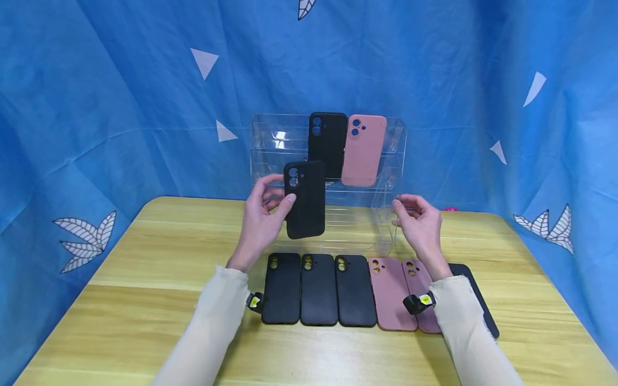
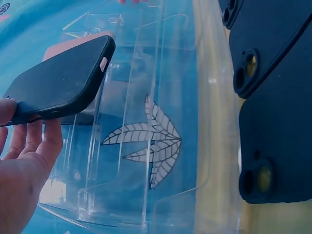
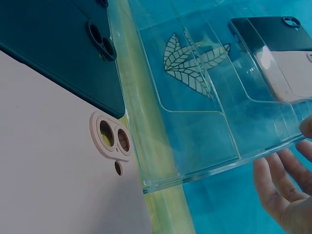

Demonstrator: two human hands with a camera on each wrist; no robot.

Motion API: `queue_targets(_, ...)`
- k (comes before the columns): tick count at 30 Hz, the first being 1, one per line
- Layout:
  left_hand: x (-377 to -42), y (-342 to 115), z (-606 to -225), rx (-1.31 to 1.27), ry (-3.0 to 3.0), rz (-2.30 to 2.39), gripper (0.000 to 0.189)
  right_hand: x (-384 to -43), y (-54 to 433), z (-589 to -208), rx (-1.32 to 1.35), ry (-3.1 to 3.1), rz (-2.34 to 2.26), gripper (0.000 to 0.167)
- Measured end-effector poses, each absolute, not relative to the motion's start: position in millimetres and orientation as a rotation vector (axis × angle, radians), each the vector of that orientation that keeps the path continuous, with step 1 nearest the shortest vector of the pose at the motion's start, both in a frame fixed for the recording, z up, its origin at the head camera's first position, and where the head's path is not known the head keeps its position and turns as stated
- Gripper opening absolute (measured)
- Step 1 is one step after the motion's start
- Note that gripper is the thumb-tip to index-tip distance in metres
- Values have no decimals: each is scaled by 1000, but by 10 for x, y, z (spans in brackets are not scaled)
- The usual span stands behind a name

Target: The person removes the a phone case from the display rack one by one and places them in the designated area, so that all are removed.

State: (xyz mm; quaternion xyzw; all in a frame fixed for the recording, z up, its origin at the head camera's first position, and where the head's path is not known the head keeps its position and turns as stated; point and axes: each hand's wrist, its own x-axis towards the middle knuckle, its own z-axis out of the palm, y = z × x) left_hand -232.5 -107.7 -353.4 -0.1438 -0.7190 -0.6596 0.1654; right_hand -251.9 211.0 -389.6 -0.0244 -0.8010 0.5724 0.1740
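Note:
My left hand (image 1: 260, 220) holds a black phone case (image 1: 309, 206) upright by its left edge, thumb on the face that shows and fingers behind. The case is in front of a clear acrylic display rack (image 1: 277, 131). In the rack's upper part stand a black case (image 1: 324, 136) and a pink case (image 1: 364, 153), side by side. At the rack's right side edge, my right hand (image 1: 421, 222) pinches the clear panel between thumb and fingers. The right wrist view shows its fingers (image 3: 275, 183) at that edge.
On the wooden table (image 1: 159, 257), before the rack, lies a row of three black cases (image 1: 318, 292), two pink cases (image 1: 392, 295) and another black case (image 1: 475, 295), partly under the right forearm. A blue patterned curtain (image 1: 145, 96) hangs behind.

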Motion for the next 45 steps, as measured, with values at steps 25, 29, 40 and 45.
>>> queue_targets(25, -2169, -1249, -3664, -301, -2087, -1991, 43, -2514, 2118, -3905, -59, -2274, 1624, 36)
queue_targets(29, -2141, -1308, -3700, -277, -2108, -1993, 42, -2508, 2114, -3900, -52, -2276, 1623, 36)
queue_targets(40, -2056, -1470, -3815, -193, -2163, -2003, 41, -2488, 2119, -3879, -29, -2295, 1623, 39)
queue_targets(45, -2027, -1534, -3848, -174, -2185, -2031, 42, -2482, 2120, -3872, -32, -2302, 1622, 39)
